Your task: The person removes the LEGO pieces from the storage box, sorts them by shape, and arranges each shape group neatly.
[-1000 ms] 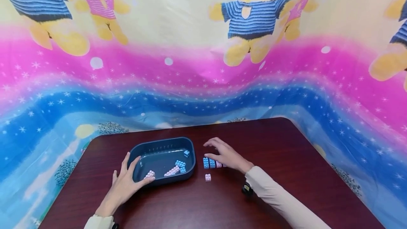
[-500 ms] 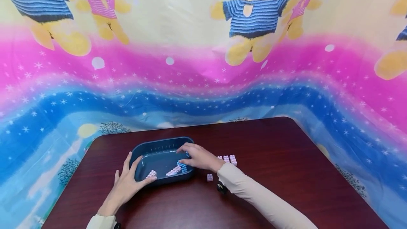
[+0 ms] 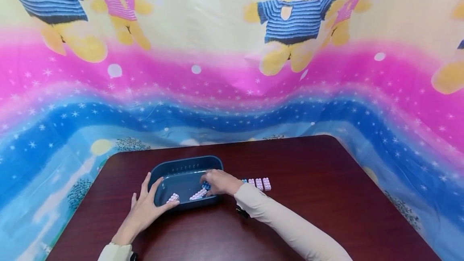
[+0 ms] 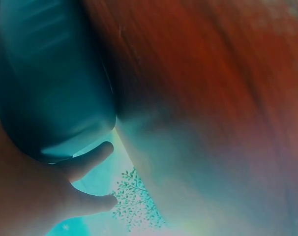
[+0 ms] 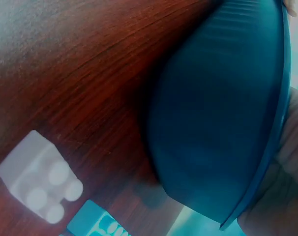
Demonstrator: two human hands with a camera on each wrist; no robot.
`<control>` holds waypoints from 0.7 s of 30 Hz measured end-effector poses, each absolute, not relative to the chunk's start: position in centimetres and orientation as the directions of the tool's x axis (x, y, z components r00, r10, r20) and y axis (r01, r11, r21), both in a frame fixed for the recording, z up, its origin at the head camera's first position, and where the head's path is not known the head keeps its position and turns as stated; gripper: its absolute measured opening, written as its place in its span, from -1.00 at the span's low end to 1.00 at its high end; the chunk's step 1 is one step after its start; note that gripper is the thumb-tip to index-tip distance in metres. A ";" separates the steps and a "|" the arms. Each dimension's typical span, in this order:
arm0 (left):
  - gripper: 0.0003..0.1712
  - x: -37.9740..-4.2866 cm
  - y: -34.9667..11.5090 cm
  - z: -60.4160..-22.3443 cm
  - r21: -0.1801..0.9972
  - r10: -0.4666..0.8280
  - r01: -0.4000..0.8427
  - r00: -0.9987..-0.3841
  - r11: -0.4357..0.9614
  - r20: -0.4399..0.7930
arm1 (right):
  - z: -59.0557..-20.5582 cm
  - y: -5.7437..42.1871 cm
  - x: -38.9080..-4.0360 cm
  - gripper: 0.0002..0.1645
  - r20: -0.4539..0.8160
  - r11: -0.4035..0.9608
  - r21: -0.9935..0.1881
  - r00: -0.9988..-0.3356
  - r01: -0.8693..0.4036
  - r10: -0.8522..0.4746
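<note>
A dark blue-green tray (image 3: 181, 167) stands on the table in the head view. My left hand (image 3: 142, 208) holds its left end, thumb on the near rim and index finger over the left rim. My right hand (image 3: 222, 182) reaches over the right rim, fingers bent down around blue building bricks (image 3: 206, 185). Whether it pinches one is hidden. Pink building bricks (image 3: 198, 194) lie left of those fingers, and another pink cluster (image 3: 172, 198) sits near my left thumb. In the right wrist view, the right hand (image 5: 282, 182) is mostly behind the tray wall.
Right of the tray, several pink bricks (image 3: 259, 184) stand in a row with a partly covered blue brick (image 3: 244, 181). A single pink brick (image 5: 41, 177) lies on the dark wooden table (image 3: 308, 188) in the right wrist view. A bear-print curtain (image 3: 224, 104) hangs behind.
My right hand has moved left from above the brick row into the tray and down to the blue bricks. The left hand keeps its place on the tray.
</note>
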State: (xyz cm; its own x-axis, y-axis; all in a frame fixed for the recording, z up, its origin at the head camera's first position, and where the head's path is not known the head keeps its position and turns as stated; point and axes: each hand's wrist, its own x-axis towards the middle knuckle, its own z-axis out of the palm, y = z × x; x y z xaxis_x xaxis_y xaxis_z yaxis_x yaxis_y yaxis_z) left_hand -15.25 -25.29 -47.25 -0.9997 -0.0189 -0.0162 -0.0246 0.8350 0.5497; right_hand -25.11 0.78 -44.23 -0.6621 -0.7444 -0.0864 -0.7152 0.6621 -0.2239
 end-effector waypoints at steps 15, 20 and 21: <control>0.28 -15.4 -25.2 -47.1 0.547 -0.018 -0.034 -0.999 0.837 -0.035 | -44.6 0.6 -24.9 -0.60 -0.060 0.671 -0.161 -0.672 -0.723 -0.738; 0.28 -15.3 -25.3 -47.2 0.548 -0.020 -0.037 -0.999 0.836 -0.037 | -45.0 0.4 -24.8 -0.72 -0.035 0.653 -0.147 -0.656 -0.743 -0.754; 0.28 -15.3 -25.4 -47.2 0.548 -0.021 -0.036 -0.999 0.835 -0.033 | -45.0 0.4 -24.8 -0.73 -0.029 0.647 -0.137 -0.650 -0.750 -0.760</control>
State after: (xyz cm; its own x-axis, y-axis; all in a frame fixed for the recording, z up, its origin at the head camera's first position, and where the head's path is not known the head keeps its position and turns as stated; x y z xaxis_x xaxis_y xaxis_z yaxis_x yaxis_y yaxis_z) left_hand -15.28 -25.35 -47.20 -0.9992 -0.0209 -0.0329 -0.0355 0.8355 0.5484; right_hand -24.82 0.42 -45.02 -0.6495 -0.7598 -0.0287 -0.7504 0.6467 -0.1366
